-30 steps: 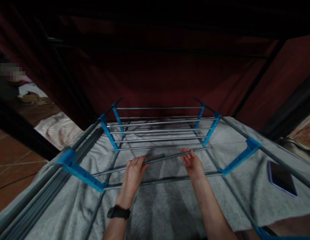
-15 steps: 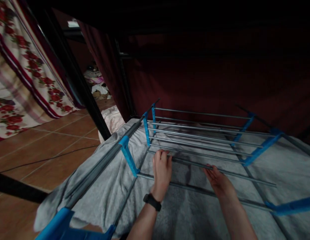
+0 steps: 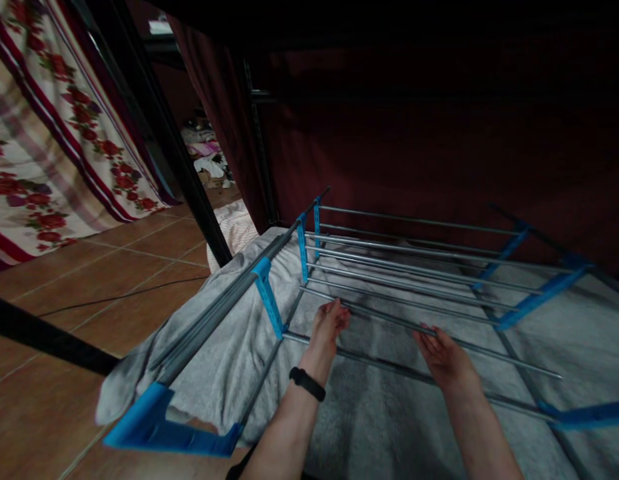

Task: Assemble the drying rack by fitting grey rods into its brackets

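My left hand [image 3: 328, 328], with a dark band on the wrist, has its fingers curled at a thin grey metal tube [image 3: 384, 319]. Farther right along that tube, my right hand [image 3: 445, 360] pinches it between thumb and fingers. The tube slants across a rack frame, its right end loose in the air; whether its left end touches the frame I cannot tell. Behind it, several parallel tubes [image 3: 409, 268] run between blue plastic brackets [image 3: 303, 248] on the left and right sides. A lower crossbar [image 3: 384, 364] passes beneath my hands.
The rack lies on a grey blanket [image 3: 229, 373]. Closer to me at left is a large blue bracket [image 3: 174, 427]. A black post [image 3: 189, 173] stands at left, beyond it a tiled floor [image 3: 114, 273] with a cable. A dark red curtain [image 3: 389, 160] hangs behind.
The view has shifted, so the rack sits slightly higher and farther right. My left hand's fingers have turned and moved a little rightward along the tube. My right hand keeps its pinch.
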A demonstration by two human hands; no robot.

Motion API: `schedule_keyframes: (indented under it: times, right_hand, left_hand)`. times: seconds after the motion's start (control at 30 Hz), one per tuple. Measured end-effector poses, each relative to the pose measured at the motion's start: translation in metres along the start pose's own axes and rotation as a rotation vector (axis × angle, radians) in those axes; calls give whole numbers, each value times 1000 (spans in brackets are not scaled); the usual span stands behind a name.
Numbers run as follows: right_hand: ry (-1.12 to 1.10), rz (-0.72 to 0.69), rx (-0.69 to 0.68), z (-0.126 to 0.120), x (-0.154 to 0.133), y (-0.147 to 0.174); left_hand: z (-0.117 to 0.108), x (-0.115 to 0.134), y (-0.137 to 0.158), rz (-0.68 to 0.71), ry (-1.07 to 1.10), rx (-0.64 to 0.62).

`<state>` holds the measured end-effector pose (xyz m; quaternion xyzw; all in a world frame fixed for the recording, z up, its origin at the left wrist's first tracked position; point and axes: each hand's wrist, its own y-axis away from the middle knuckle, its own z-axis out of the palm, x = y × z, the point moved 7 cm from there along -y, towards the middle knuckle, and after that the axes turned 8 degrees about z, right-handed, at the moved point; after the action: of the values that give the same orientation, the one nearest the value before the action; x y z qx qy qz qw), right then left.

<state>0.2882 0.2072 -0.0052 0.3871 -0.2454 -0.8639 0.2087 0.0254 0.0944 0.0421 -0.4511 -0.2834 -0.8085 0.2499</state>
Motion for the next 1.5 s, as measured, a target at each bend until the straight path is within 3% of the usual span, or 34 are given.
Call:
schedule_keyframes:
  times: [0.23,0.4,0.67,0.93,1.23,1.5]
  right_hand:
    - [-13,24,12,0,-2,5]
    - [2,34,-8,2,-6,8]
    - [-53,38,111,-18,-33,5]
    - [-102,-44,137,-30,-53,8]
    - [-140,-132,3,-10,-48,17]
    - [-135,-145,-89,10,-29,10]
  left_hand:
    - [-22,14,-11,-35,182,179]
    - [-23,22,-10,-43,245,222]
    - [-30,28,-12,-28,298,297]
    - [-40,37,-16,26,298,376]
    - [-43,38,-26,-50,227,363]
    - [-17,15,-22,-223,162,185]
